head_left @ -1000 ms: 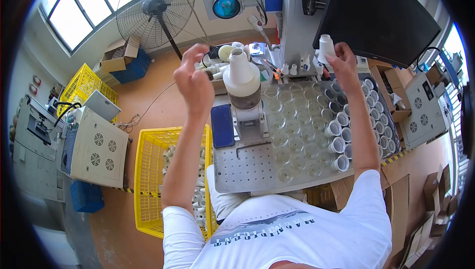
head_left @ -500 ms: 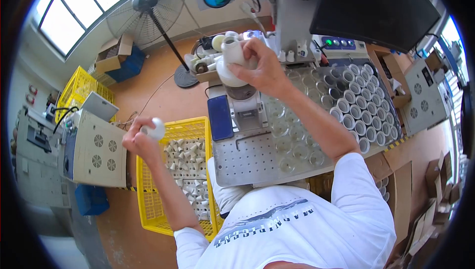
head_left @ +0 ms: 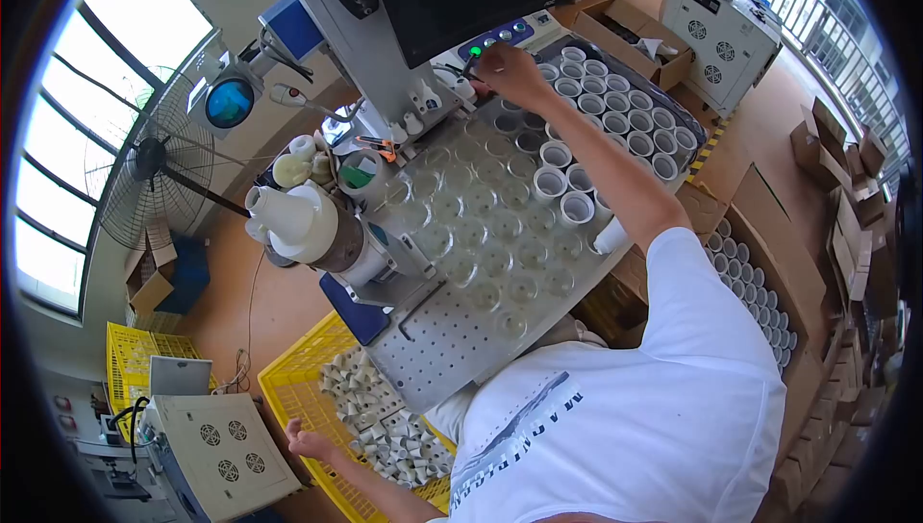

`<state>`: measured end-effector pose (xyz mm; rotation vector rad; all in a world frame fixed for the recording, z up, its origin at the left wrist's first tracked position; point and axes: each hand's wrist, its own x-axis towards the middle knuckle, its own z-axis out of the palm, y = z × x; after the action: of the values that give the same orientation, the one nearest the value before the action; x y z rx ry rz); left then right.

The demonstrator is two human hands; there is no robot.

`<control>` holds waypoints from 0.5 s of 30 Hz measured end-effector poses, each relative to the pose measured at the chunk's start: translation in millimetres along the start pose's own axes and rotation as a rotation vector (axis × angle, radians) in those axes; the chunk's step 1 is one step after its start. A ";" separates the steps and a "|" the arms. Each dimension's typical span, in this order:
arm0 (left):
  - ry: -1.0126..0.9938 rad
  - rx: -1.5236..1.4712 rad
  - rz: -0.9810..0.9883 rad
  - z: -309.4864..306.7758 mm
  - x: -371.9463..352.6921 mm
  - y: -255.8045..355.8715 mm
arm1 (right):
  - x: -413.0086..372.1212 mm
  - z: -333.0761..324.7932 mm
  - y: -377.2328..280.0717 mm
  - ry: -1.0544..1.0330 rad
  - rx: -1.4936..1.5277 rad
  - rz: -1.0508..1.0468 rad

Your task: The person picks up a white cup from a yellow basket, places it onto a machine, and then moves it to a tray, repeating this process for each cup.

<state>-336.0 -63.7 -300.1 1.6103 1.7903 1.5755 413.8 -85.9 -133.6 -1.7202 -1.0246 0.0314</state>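
White plastic pieces (head_left: 385, 417) lie heaped in a yellow crate (head_left: 288, 369) on the floor, below the near-left edge of the table (head_left: 452, 340). The left hand (head_left: 306, 444) is low at the crate's near-left side, just beside the heap, with the arm stretched down and out from the shoulder. Its fingers are loosely curled, and I cannot tell whether they hold a piece.

The right hand (head_left: 505, 71) is well apart from the crate, at the far side of the table. That arm is nearly straight and reaches over a clear tray (head_left: 481, 235) of round wells and rows of white cups (head_left: 577, 177). The fingers are bunched and point at a control panel (head_left: 500, 37), close to a lit green button (head_left: 474, 50). Whether they touch it or grip anything cannot be made out. A white bottle (head_left: 288, 220) lies tilted on a fixture at the table's left.
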 end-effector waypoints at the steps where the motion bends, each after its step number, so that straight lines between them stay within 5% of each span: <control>1: -0.002 -0.063 0.000 15.6 -11.3 14.1 | 11.9 -9.3 8.9 -0.006 0.000 -0.006; 6: -0.100 -0.148 0.014 63.9 -54.1 125.2 | 26.6 -13.5 10.4 0.098 0.129 0.048; 15: -0.763 -0.491 0.430 149.3 -152.2 245.7 | 15.5 -3.0 -12.0 -0.061 0.418 0.133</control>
<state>-35.6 -161.7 -222.8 2.0135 0.6453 1.1485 417.7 -77.7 -115.9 -1.4061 -0.8730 0.3607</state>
